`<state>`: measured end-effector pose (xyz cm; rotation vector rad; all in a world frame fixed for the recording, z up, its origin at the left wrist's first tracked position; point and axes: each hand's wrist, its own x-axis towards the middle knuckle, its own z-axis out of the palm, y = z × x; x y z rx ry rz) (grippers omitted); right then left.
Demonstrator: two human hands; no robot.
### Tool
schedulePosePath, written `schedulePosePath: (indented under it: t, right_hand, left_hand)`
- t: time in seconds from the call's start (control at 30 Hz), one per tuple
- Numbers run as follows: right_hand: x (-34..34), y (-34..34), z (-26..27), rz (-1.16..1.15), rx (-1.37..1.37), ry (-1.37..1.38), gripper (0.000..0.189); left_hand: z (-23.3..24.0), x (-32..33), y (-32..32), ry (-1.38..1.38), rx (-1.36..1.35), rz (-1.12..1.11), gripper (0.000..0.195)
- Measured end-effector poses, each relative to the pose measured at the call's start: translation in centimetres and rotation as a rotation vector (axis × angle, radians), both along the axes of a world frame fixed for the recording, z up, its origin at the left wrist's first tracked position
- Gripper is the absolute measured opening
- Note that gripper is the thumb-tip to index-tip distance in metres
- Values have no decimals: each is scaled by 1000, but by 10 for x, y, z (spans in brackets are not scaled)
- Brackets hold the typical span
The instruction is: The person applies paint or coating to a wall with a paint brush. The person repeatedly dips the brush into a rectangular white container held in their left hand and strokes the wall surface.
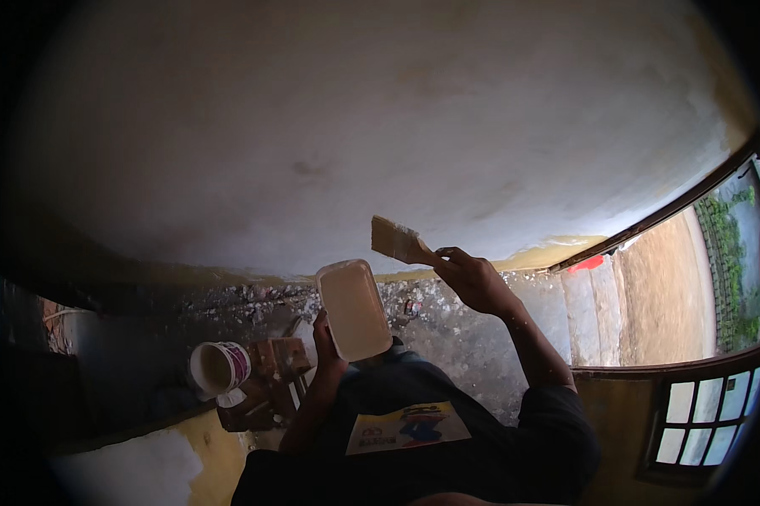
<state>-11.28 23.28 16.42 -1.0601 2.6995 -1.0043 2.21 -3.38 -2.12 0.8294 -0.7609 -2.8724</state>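
My right hand (479,281) grips the handle of a wide flat paintbrush (398,240), its bristles pointing left, in front of the wall. In my left hand (329,345) is a shallow rectangular plastic tub (356,311) with pale paint-like liquid in it. The brush is above and to the right of the tub, apart from it. Before me stands a wall (329,152) coated whitish, with yellow patches along its lower edge and right side. Whether the bristles touch the wall cannot be told.
A white bucket (220,368) stands lower left beside wooden furniture or a stool (279,364). The concrete floor (481,351) is spattered with white along the wall's foot. An open doorway with steps (598,310) lies at the right, above a paned window (706,417). A red thing (586,263) lies near the doorway.
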Motion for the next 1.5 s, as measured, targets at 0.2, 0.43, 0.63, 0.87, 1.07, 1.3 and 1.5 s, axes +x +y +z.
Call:
schedulePosePath:
  t: [0.2,0.43,0.63,0.87,1.07,1.3,1.5]
  right_hand:
    - [1,-16,47,294,220,216,26]
    - [5,-47,63,543,555,542,22]
    - [7,-75,41,598,671,700,27]
    - [13,-95,37,818,568,610,31]
    - [19,-98,46,892,615,513,30]
    - [11,-98,62,888,725,589,18]
    - [6,-109,61,804,706,758,14]
  left_hand:
    - [23,2,2,9,-14,-66,41]
    - [59,6,12,29,-12,-126,41]
    - [56,13,10,23,-71,-101,41]
    - [49,15,-2,53,-174,-92,44]
    - [54,14,-3,53,-4,-66,51]
    - [54,13,-2,126,4,-11,49]
    - [59,22,-6,23,-50,27,38]
